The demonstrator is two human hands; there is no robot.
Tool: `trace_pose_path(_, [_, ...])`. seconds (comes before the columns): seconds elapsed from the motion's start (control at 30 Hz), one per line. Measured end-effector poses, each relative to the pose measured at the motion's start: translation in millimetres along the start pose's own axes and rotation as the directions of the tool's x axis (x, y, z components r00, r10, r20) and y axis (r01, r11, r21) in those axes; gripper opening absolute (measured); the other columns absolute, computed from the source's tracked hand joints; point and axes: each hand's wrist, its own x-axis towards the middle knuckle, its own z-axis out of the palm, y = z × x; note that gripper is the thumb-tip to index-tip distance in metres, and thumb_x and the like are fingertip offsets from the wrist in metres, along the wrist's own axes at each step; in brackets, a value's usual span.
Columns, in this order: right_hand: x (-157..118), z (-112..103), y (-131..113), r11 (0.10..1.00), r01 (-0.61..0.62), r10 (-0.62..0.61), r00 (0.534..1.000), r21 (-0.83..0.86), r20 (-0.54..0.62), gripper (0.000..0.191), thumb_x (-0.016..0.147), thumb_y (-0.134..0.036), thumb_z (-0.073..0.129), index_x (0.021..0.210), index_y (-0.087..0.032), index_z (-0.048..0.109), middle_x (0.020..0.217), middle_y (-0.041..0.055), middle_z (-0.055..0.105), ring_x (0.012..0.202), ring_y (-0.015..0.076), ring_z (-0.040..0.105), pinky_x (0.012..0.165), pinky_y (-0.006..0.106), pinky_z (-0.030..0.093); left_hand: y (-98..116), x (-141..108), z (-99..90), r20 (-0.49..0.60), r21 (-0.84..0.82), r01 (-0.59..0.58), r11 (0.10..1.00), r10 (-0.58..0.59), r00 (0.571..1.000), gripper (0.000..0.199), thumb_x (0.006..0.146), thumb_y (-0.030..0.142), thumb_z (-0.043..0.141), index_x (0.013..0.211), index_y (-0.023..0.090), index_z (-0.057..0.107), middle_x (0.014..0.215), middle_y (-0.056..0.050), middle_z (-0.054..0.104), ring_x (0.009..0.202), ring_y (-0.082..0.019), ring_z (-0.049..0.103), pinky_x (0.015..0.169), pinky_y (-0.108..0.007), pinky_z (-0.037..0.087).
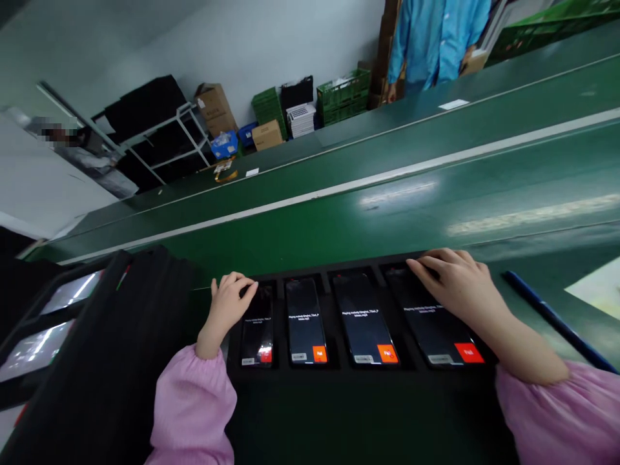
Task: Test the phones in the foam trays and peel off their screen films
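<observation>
Stacked black foam trays w/ screens (97, 361), 8 o'clock. L hand (227, 303), part-open, at far L end of flat black compartmented tray (310, 374), 6 o'clock on green table (314, 232); can't tell if gripping. Four black rect. phones (359, 326) lit in its slots. R hand (458, 284), part-open, over R-most phone's top, grip unclear. Slim dk-blue pen (552, 313), approx. 4 o'clock.

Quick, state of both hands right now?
Left hand: fingers curved at the tray's far left corner; grip can't be told.
Right hand: fingers curved at its far right corner; grip can't be told.
</observation>
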Motion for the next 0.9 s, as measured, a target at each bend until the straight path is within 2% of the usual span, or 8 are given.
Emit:
trace_pose_path(0.1, [-1,5,3,1.000,-0.026,0.026,1.000,-0.009,-0.011,0.056,0.110,-0.053,0.035,0.102,-0.023,0.082,0.122,0.0145,0.070,0.113,0.0345,0.060,0.080,0.043,0.044,-31,-3,14.2,-0.097,-0.018,0.052,0.998,-0.054,0.994,0.026,0.102,0.043,0.068,0.108,0.018,0.072,0.113,-0.007,0.072,0.108,-0.022,0.068,0.106,-0.052,0.056])
trace_pose_path(0.17, [-1,10,5,1.000,-0.027,0.027,0.999,-0.013,-0.022,0.056,0.109,-0.053,0.034,0.101,-0.024,0.082,0.122,0.0142,0.070,0.112,0.0346,0.060,0.079,0.043,0.045,-43,-6,29.1,-0.170,-0.052,0.069,0.996,-0.076,0.982,0.031,0.103,0.044,0.067,0.119,0.018,0.069,0.122,-0.008,0.071,0.107,-0.021,0.069,0.097,-0.044,0.061])
trace_pose_path(0.27, [-1,15,8,1.000,-0.015,0.014,0.999,-0.017,-0.045,0.058,0.108,-0.054,0.032,0.098,-0.025,0.082,0.121,0.0139,0.070,0.109,0.0347,0.062,0.076,0.043,0.047,-50,-11,46.5,-0.249,-0.101,0.071,0.992,-0.095,0.964,0.034,0.103,0.044,0.066,0.126,0.018,0.068,0.128,-0.010,0.070,0.110,-0.022,0.070,0.096,-0.044,0.062])
trace_pose_path(0.33, [-2,18,9,1.000,-0.003,0.002,0.998,-0.015,-0.066,0.059,0.107,-0.054,0.031,0.097,-0.025,0.081,0.120,0.0138,0.071,0.107,0.0348,0.062,0.075,0.043,0.048,-51,-14,50.7,-0.270,-0.119,0.067,0.991,-0.097,0.958,0.034,0.103,0.043,0.067,0.127,0.019,0.068,0.131,-0.010,0.069,0.114,-0.023,0.069,0.099,-0.046,0.061])
trace_pose_path(0.53, [-1,21,10,1.000,0.024,-0.022,0.991,0.016,-0.130,0.060,0.107,-0.058,0.031,0.095,-0.025,0.081,0.116,0.0148,0.072,0.103,0.0359,0.063,0.073,0.046,0.048,-45,-12,46.4,-0.228,-0.168,0.053,0.984,-0.091,0.970,0.036,0.103,0.044,0.067,0.129,0.020,0.067,0.137,-0.011,0.066,0.123,-0.026,0.066,0.107,-0.051,0.058])
trace_pose_path(0.67, [-3,4,2,0.997,0.062,-0.050,0.977,0.052,-0.206,0.059,0.110,-0.059,0.034,0.098,-0.023,0.079,0.115,0.0146,0.075,0.104,0.0368,0.066,0.073,0.047,0.045,-37,-12,41.5,-0.185,-0.247,0.086,0.965,-0.134,0.974,0.036,0.103,0.044,0.067,0.129,0.019,0.067,0.140,-0.011,0.066,0.126,-0.027,0.065,0.109,-0.053,0.056])
trace_pose_path(0.77, [-24,-16,-15,0.986,0.133,-0.098,0.951,0.102,-0.294,0.054,0.111,-0.058,0.036,0.102,-0.024,0.077,0.114,0.0137,0.076,0.107,0.0363,0.068,0.078,0.049,0.046,-31,-39,31.0,-0.157,-0.320,0.130,0.938,-0.188,0.970,0.040,0.103,0.047,0.066,0.131,0.019,0.067,0.143,-0.013,0.063,0.135,-0.029,0.061,0.115,-0.056,0.052])
trace_pose_path(0.9, [-77,-34,-47,0.899,0.353,-0.265,0.910,0.260,-0.317,0.025,0.110,-0.042,0.049,0.113,-0.031,0.072,0.113,0.0052,0.076,0.105,0.0282,0.072,0.088,0.048,0.052,-29,-105,14.8,-0.014,-0.433,0.174,0.884,-0.200,0.980,0.061,0.098,0.058,0.067,0.149,0.026,0.054,0.149,-0.015,0.062,0.138,-0.029,0.064,0.111,-0.045,0.058])
